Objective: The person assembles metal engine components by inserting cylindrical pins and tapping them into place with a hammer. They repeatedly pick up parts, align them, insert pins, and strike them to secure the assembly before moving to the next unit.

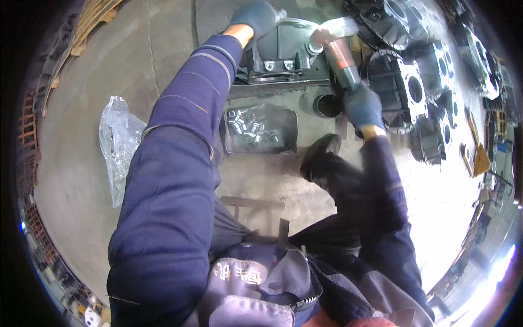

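My right hand [364, 107], in a dark glove, is closed round the handle of a hammer [340, 54]. The hammer has a pale, blurred head and a reddish-orange upper shaft. Its head is raised over the right side of a dark metal housing [280, 52] on a low dark base. At the far left edge of the housing, my gloved left hand [257, 17] is closed, and a small silvery metal piece [280, 14] sticks out of its fingers. Nearer me, a dark tray [233, 144] holds several short metal sleeves [253, 131].
A black round cup [328, 106] stands right of the tray, near my shoe [321, 152]. Several dark metal housings [400, 87] crowd the right side. A clear plastic bag [117, 141] lies on the concrete floor [76, 152] at left. Wooden pallets [90, 24] line the far left.
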{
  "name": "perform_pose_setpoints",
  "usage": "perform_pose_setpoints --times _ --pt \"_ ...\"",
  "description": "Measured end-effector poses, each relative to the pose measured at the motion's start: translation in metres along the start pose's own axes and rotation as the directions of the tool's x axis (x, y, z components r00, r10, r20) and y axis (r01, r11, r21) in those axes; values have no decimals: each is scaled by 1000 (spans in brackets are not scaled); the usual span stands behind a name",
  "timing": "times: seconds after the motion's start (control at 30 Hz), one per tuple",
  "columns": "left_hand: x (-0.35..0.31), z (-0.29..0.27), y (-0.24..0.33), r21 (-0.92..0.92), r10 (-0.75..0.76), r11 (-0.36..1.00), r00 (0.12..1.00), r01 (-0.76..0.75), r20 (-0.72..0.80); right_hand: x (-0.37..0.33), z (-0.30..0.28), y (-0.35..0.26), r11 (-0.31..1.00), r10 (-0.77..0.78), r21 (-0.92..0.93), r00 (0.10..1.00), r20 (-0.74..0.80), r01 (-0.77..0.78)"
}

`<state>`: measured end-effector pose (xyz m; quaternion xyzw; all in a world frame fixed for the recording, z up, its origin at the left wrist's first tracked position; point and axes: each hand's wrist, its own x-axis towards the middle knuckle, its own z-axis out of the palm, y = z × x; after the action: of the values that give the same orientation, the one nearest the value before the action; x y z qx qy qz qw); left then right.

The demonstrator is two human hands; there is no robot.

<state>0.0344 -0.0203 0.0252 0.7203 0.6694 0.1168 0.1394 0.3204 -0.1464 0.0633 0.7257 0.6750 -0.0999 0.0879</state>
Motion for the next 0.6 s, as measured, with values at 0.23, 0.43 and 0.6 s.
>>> perform_pose_setpoints --times 0.23,0.43,0.6 --pt "4 1 -4 51 34 998 999 -33 -9 -58 92 30 718 -19 696 1000 1 12" --pt "2 0 -1 39 5 999 999 -3 -33 -141 251 -8 341 -208 840 837 506 -423" --pt "4 3 -6 -43 -34 999 999 33 -10 -157 341 -47 -212 -426 458 503 752 -864"
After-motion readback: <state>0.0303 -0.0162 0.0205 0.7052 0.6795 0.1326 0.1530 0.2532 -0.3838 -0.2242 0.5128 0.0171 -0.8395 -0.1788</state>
